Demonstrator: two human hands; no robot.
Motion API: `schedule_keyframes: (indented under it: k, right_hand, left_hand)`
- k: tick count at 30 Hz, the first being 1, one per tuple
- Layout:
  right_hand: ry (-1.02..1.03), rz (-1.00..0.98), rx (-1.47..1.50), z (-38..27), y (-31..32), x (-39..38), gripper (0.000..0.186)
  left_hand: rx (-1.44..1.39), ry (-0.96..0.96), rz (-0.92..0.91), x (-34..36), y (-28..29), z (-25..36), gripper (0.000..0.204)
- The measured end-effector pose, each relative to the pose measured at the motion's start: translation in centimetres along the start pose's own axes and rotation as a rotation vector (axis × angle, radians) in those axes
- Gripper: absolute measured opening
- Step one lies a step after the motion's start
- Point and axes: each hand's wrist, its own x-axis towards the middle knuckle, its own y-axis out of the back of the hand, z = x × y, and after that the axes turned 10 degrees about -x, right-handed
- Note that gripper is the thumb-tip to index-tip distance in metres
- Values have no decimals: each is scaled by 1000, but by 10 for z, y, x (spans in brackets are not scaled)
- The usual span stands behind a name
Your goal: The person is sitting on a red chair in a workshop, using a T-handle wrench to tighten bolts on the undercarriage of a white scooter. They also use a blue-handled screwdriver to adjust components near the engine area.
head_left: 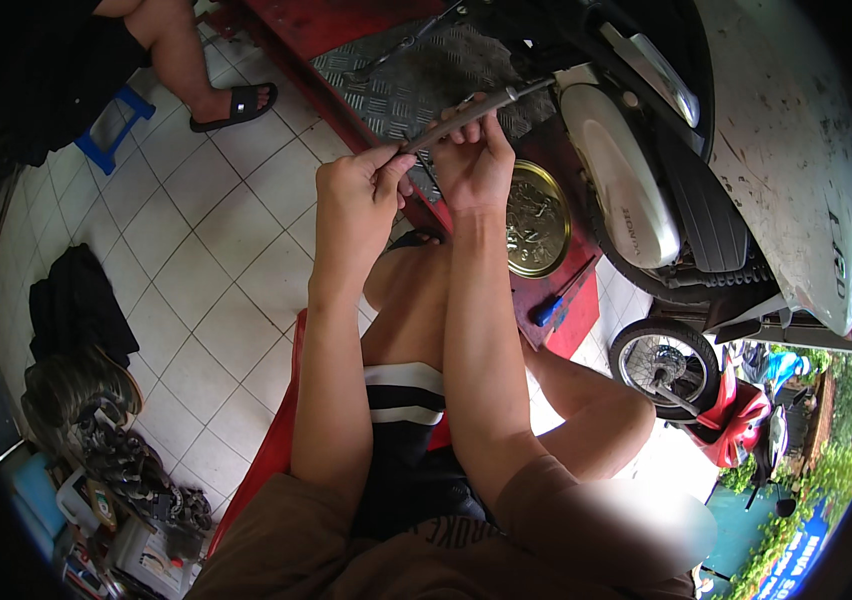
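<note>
Both my hands are raised in front of me on a long grey metal rod-like tool (461, 121). It slants up to the right, with a collar and a thinner end pointing at the motorcycle (621, 175). My left hand (358, 200) is closed, thumb and fingers pinching the tool's lower left end. Farther along, my right hand (474, 165) has its fingers curled around the shaft, palm turned up. Just right of my right wrist sits a round gold-coloured tin (538, 272) with small metal parts in it. A blue-handled screwdriver (548, 309) lies nearer to me.
The tin and screwdriver rest on a red metal platform (574, 325) with a patterned metal plate (346, 72) beyond. Another person's sandalled foot (236, 103) and a blue stool (114, 130) are at upper left. Dark cloth (81, 305) and parts lie left. A red motorbike (736, 420) stands right.
</note>
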Motion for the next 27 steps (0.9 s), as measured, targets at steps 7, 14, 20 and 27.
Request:
schedule_keyframes:
  k: [7,14,20,27]
  right_hand:
    - [-112,-44,-317,5,-6,-12,26]
    - [-41,-160,-182,1,-11,-14,25]
    - [-33,-73,-211,4,-14,-14,24]
    - [-2,-110,-119,-3,-6,-11,21]
  left_hand:
    - [-367,36,-133,-9,-9,37,27]
    - [-35,275,-258,-8,21,38,52]
    - [-234,198,-20,-14,3,46,58]
    - [68,302,-32,-17,32,55,63]
